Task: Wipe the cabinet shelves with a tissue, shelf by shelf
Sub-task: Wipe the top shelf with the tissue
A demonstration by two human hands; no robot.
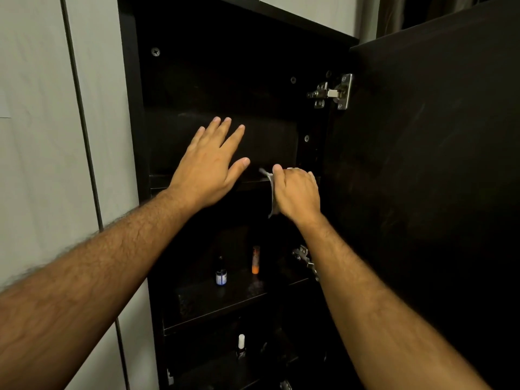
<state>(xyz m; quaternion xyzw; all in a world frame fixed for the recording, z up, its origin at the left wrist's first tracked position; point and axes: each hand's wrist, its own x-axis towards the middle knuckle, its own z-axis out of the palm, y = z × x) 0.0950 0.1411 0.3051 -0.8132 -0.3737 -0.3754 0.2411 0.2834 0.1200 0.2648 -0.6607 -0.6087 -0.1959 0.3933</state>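
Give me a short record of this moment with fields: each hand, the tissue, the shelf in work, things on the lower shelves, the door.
left hand: open, fingers spread, over the upper shelf
right hand: grips the tissue
tissue: white, hangs at the shelf's front edge
upper shelf: dark, holds nothing visible
next shelf down: small dark bottle, orange tube
lowest shelf seen: white-capped bottle
cabinet door: open, at right
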